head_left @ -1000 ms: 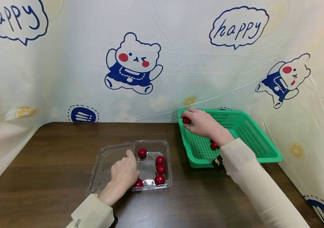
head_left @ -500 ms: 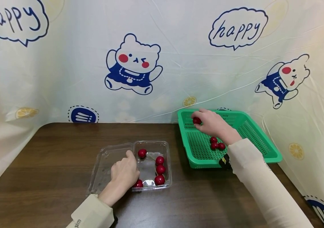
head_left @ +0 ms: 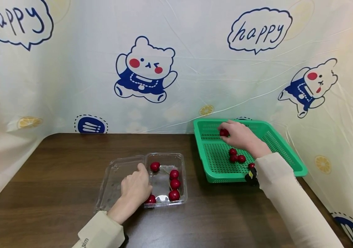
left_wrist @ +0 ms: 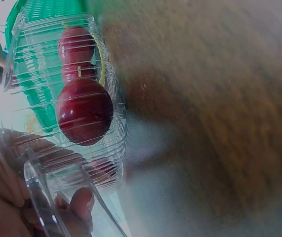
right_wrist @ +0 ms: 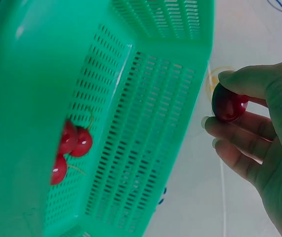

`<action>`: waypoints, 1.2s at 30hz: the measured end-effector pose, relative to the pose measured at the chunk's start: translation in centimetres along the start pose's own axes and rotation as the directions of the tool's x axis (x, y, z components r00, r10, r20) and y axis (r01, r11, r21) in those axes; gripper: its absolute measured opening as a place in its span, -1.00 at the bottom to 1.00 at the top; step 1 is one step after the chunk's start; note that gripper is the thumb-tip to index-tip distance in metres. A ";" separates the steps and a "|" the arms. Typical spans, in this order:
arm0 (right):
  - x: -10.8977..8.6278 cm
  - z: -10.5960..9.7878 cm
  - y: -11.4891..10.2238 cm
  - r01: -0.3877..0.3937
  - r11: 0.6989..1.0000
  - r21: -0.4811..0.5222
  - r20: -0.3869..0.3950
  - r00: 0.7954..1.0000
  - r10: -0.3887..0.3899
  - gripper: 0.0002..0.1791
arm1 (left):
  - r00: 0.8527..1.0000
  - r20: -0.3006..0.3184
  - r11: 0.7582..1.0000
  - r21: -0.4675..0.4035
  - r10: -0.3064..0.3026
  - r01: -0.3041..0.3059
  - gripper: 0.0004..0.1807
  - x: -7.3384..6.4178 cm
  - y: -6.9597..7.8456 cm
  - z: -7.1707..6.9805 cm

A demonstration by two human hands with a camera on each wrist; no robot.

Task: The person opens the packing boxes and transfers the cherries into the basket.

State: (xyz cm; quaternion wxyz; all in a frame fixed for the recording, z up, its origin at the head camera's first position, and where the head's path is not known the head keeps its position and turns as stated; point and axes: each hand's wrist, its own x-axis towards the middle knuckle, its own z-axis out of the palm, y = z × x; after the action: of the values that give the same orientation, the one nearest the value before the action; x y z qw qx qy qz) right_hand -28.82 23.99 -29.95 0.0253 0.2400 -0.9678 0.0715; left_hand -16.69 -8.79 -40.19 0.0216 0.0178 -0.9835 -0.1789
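In the head view, my right hand [head_left: 241,136] pinches a dark red cherry [right_wrist: 229,103] between thumb and fingertips above the far part of a green plastic basket [head_left: 207,168]. Below that hand, several cherries [head_left: 233,158] lie on the basket's slotted floor, and one more [head_left: 251,165] shows beside the sleeve. To the left, my left hand [head_left: 135,187] grips the hinge side of a clear plastic clamshell box [head_left: 185,179], its fingers bent around the plastic in the left wrist view. Several stemmed cherries [head_left: 174,195] sit inside the box; the hand partly covers one [head_left: 150,199].
The clamshell's open lid [head_left: 114,172] lies flat to the left on the dark wooden table [head_left: 55,193]. Behind the table hangs a printed curtain [head_left: 201,69], close to the basket's back rim. Table surface separates box and basket.
My right hand has moved to the right across the basket with the cherry in its fingers, uncovering cherries on the basket floor. My left hand and the box have stayed still.
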 end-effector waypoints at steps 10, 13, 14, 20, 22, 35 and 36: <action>-0.9 0.3 1.8 -0.043 0.999 -0.012 0.061 0.997 0.044 -0.68 | 1.000 -0.009 1.000 0.002 0.001 -0.001 -0.72 0.1 -0.1 0.1; -1.2 0.3 2.3 -0.060 0.998 -0.017 0.066 0.996 0.061 -0.67 | 1.000 -0.007 1.000 -0.001 -0.003 0.003 -0.71 0.1 -0.1 0.2; -1.3 0.3 2.5 -0.064 0.998 -0.017 0.069 0.996 0.065 -0.67 | 1.000 -0.006 1.000 -0.002 -0.004 0.004 -0.71 0.1 -0.1 0.2; -1.5 0.4 3.4 -0.076 0.997 -0.027 0.085 0.993 0.078 -0.68 | 1.000 0.005 1.000 -0.004 -0.012 0.012 -0.71 0.1 -0.1 0.1; -1.6 0.5 3.7 -0.082 0.996 -0.033 0.090 0.992 0.085 -0.68 | 1.000 0.006 1.000 -0.006 -0.013 0.013 -0.71 0.1 0.0 0.1; -2.6 1.2 5.1 -0.123 0.992 -0.010 0.149 0.981 0.123 -0.67 | 1.000 0.004 1.000 -0.006 -0.009 0.009 -0.72 0.1 -0.1 0.2; -2.7 1.3 5.2 -0.125 0.992 -0.014 0.151 0.981 0.125 -0.67 | 1.000 0.005 1.000 -0.007 -0.009 0.009 -0.72 0.1 -0.1 0.2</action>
State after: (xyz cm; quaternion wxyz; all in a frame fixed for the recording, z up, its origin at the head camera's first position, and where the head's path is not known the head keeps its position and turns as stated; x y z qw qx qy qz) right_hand -28.93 29.60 -32.09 -0.0521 0.1835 -0.9802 0.0524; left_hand -16.82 -8.82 -40.36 0.0185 0.0215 -0.9828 -0.1824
